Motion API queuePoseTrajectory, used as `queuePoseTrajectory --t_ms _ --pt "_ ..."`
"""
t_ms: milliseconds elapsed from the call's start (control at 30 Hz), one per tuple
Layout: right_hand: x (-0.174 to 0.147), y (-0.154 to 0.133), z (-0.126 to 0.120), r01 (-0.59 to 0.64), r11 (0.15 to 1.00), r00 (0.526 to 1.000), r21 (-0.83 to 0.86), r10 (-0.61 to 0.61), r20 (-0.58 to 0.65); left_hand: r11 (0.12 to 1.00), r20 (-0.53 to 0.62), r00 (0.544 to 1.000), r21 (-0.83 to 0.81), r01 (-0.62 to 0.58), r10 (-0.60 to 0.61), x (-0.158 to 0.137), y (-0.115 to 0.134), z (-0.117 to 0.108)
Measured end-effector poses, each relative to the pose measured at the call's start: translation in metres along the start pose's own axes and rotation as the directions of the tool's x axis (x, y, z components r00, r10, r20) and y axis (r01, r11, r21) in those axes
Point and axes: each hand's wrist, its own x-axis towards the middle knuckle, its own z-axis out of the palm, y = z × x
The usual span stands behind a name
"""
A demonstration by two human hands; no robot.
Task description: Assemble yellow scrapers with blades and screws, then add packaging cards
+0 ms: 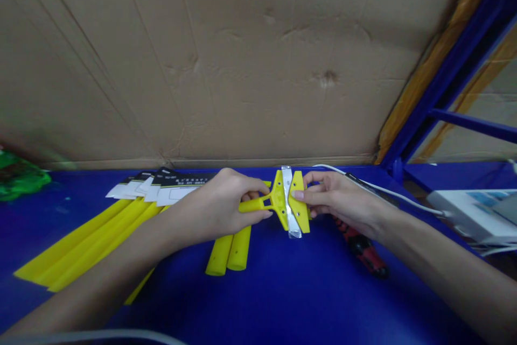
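Note:
My left hand point(220, 202) is closed round the short handle of a yellow plastic scraper head point(278, 201). Across that head lies a silver strip point(286, 178), which looks like a blade in wrapping. On its other side, my right hand point(341, 197) pinches a matching yellow plate point(299, 210) with small holes, thumb on top and fingers behind. The plate sits against the strip, with a wedge of silver showing between the two yellow parts. Below my left hand, two yellow tubes point(239, 253) lie side by side. A red and black power screwdriver point(365, 253) lies under my right forearm, partly hidden.
Several long yellow pieces point(76, 243) with black and white header cards point(167, 183) fan out at left on the blue table point(299, 291). A white cable point(404, 197) runs to a white box point(472, 216) at right. Cardboard point(250, 65) stands behind; green material point(22, 178) lies far left.

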Motion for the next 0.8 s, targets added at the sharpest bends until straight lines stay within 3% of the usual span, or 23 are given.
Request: queuePoseTrajectory --t_ms 200,433,633,800 --pt "-0.001 -0.003 -0.001 -0.057 0.994 0.998 0.089 0.054 0.043 0.998 0.009 0.999 -0.043 0.045 -0.044 -0.001 -0.002 -0.001" --pt "-0.005 -0.002 0.003 0.089 0.995 0.995 -0.052 -0.091 -0.033 0.994 0.032 0.998 -0.092 0.051 -0.048 -0.003 -0.001 0.001" --pt "-0.008 -0.006 0.009 0.030 0.997 0.999 -0.068 -0.032 -0.029 0.981 0.086 0.993 -0.173 0.089 -0.075 0.002 0.002 0.000" --pt "-0.005 -0.004 0.011 0.029 0.999 0.996 0.013 -0.028 -0.088 0.978 0.090 0.993 -0.184 0.096 -0.081 0.001 0.002 0.001"
